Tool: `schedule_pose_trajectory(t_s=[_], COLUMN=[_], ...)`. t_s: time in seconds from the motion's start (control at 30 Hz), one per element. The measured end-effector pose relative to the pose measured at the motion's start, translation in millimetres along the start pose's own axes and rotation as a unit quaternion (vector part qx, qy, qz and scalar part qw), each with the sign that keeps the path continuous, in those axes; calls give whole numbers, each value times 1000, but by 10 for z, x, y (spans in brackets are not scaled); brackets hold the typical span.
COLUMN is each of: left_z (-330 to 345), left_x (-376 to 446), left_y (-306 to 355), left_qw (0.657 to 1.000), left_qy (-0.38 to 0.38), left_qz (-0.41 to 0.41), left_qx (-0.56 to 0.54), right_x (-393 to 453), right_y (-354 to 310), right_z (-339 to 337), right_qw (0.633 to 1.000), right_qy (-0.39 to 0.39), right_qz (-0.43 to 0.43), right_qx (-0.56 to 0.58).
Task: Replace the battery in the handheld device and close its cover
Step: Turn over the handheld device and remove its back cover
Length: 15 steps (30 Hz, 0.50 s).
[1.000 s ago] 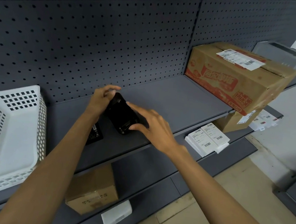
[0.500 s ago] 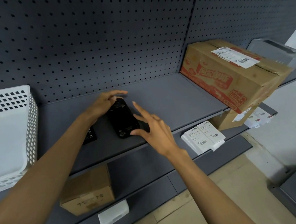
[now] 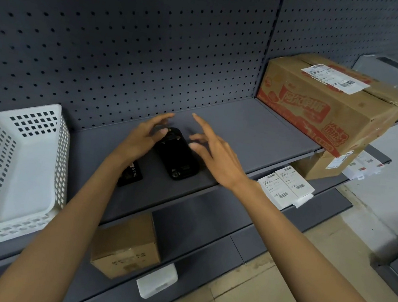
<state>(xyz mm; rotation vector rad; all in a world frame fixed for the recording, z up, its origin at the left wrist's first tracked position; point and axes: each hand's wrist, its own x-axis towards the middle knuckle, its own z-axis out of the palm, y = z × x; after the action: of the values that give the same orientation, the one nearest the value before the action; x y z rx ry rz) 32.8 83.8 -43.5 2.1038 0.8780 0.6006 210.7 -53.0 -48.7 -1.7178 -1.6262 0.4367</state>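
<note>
Nearest to me, on the lower grey shelf [image 3: 207, 230], I see a small brown cardboard carton [image 3: 127, 245] with a white plastic label holder [image 3: 156, 283] clipped to the edge in front of it; further right on that level lie 2 flat white boxes with barcode stickers [image 3: 285, 187]; at my left a white perforated plastic basket [image 3: 10, 171] sits tilted on the upper grey metal shelf [image 3: 258, 136]; both my bare forearms reach up onto that same shelf; under my left wrist I can make out part of a thin black rectangular battery pack [image 3: 131, 175] lying flat, its far end hidden by the arm; just right of it the black handheld device [image 3: 177, 153] lies back-up on the shelf, long axis running away from me, cover seemingly on, though I cannot tell if it is latched; my left hand [image 3: 144, 136] is spread, thumb tip touching the device's far left corner, fingers lifted above it; my right hand [image 3: 214, 149] is also spread, fingers splayed just beside the device's right edge, gripping nothing; whether a fingertip touches the casing I cannot tell; beyond, at the right, a large brown cardboard box with red print and a white shipping label [image 3: 330, 104] overhangs the shelf edge; behind everything stands the dark grey pegboard wall [image 3: 131, 40].
</note>
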Motion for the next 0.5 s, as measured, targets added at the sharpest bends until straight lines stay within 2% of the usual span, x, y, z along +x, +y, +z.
schedule_pose_trajectory(t_s=[0.13,0.23,0.37,0.5], left_z=[-39,-23,-6,35], left_x=[-167,-256,-322,-363], left_y=[-43,-93,-191,-219], left_qw=[997,995,994,996], left_qy=[-6,-11,-28,0], left_qz=[-21,-45,-59,-64], left_qx=[71,93,83,67], right_x=[192,358,532,640], right_y=[-113,-146,-178,-207], right_z=[67,151,285,332], right_qw=[1000,998,995,997], right_qy=[5,-8,-43,-20], right_qz=[-11,-13,-4,22], right_qx=[-10,-61,-85,-68])
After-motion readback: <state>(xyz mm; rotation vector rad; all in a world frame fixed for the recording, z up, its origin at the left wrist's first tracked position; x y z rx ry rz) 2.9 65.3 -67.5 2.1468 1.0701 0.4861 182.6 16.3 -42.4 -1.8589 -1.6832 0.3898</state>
